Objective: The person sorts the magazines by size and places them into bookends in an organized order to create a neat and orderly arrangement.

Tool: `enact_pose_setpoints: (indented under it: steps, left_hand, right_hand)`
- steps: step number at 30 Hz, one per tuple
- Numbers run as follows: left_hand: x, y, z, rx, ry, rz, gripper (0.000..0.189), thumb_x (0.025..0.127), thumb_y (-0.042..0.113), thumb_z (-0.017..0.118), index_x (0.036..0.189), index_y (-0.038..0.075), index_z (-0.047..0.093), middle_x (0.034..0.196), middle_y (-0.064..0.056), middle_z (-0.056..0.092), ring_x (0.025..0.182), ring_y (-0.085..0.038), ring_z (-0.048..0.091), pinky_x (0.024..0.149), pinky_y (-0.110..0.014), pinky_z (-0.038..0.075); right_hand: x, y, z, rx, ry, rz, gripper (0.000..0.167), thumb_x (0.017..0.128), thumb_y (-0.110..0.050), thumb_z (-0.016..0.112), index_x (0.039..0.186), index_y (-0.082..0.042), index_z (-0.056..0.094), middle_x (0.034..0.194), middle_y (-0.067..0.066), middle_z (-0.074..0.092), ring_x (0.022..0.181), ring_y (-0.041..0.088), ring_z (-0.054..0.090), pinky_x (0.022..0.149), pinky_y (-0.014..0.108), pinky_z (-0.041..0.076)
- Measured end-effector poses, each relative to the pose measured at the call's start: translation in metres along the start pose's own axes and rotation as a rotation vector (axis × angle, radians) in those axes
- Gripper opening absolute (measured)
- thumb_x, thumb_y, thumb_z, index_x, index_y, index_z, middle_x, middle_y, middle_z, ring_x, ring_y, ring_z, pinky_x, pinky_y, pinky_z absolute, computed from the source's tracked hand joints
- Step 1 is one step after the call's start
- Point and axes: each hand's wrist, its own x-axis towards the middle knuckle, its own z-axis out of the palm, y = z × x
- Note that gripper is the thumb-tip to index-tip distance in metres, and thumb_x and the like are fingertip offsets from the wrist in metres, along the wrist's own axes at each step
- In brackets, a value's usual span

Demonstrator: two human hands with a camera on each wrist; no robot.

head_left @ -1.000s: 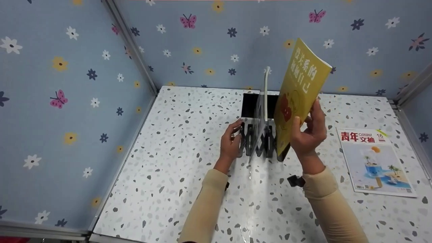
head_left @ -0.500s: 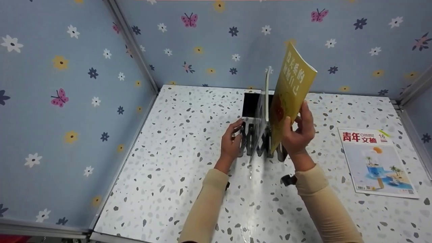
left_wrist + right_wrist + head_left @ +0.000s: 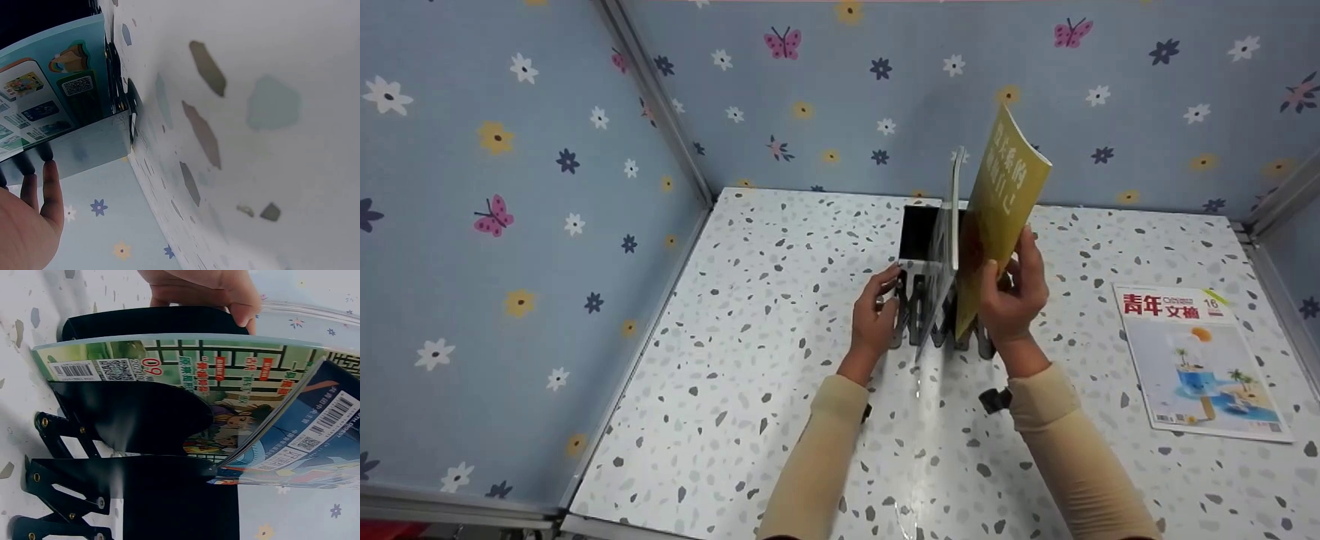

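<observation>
In the head view my right hand (image 3: 1012, 300) grips a yellow book (image 3: 1001, 191) by its lower right edge, thumb on the front cover. The book tilts slightly, low over the right part of a black expandable book rack (image 3: 919, 231). Fingers of my left hand (image 3: 871, 319) touch the rack's left end; the left wrist view shows them fairly straight against the outside of a shiny end plate (image 3: 84, 149). A green-patterned magazine (image 3: 121, 365) stands between black dividers (image 3: 140, 416) in the right wrist view, with a dark blue booklet (image 3: 315, 422) leaning beside it.
A magazine (image 3: 1200, 367) with a beach picture lies flat at the right on the speckled white table (image 3: 720, 405). Blue flowered panels (image 3: 825, 90) wall in the back and sides. Beyond the end plate, a teal printed cover (image 3: 90, 50) shows in the left wrist view.
My right hand has moved left and slightly down with the yellow book, bringing it closer to the standing magazine in the rack. The left hand stays at the rack's left end.
</observation>
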Motion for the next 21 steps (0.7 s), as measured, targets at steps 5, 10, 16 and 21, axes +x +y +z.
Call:
enact_pose_setpoints:
  steps: [5, 10, 16, 21]
  left_hand:
    - [0.000, 0.000, 0.000, 0.005, 0.004, -0.008, 0.045, 0.090, -0.008, 0.044, 0.133, 0.001, 0.054, 0.141, -0.014, 0.053, 0.119, -0.030, 0.059, 0.079, -0.031, 0.055]
    - [0.000, 0.001, 0.000, 0.006, 0.001, -0.005, 0.043, 0.090, -0.005, 0.044, 0.132, 0.000, 0.054, 0.141, -0.014, 0.053, 0.119, -0.029, 0.060, 0.080, -0.029, 0.055]
    - [0.001, 0.000, 0.000, -0.001, 0.000, 0.009, 0.044, 0.090, -0.010, 0.044, 0.132, -0.002, 0.054, 0.141, -0.015, 0.053, 0.119, -0.030, 0.059, 0.081, -0.031, 0.055]
    - [0.001, -0.001, 0.001, -0.014, 0.002, -0.009, 0.045, 0.090, -0.008, 0.043, 0.133, 0.002, 0.054, 0.142, -0.012, 0.052, 0.120, -0.028, 0.059, 0.081, -0.031, 0.054]
  right_hand:
    - [-0.006, 0.005, 0.000, -0.012, -0.029, -0.013, 0.066, 0.072, 0.020, 0.057, 0.133, -0.006, 0.058, 0.117, 0.018, 0.065, 0.064, 0.019, 0.067, 0.066, 0.017, 0.053]
    - [-0.012, 0.009, 0.001, -0.052, -0.033, -0.054, 0.072, 0.067, 0.024, 0.057, 0.132, -0.008, 0.059, 0.106, 0.021, 0.066, 0.049, 0.025, 0.056, 0.059, 0.015, 0.047]
    - [-0.015, 0.008, 0.003, -0.054, -0.040, -0.080, 0.075, 0.065, 0.027, 0.055, 0.132, -0.006, 0.059, 0.099, 0.027, 0.064, 0.047, 0.027, 0.048, 0.059, 0.019, 0.045]
    - [-0.014, 0.000, 0.006, -0.039, -0.053, -0.094, 0.074, 0.065, 0.028, 0.053, 0.132, -0.005, 0.059, 0.095, 0.029, 0.063, 0.048, 0.025, 0.046, 0.052, 0.026, 0.039]
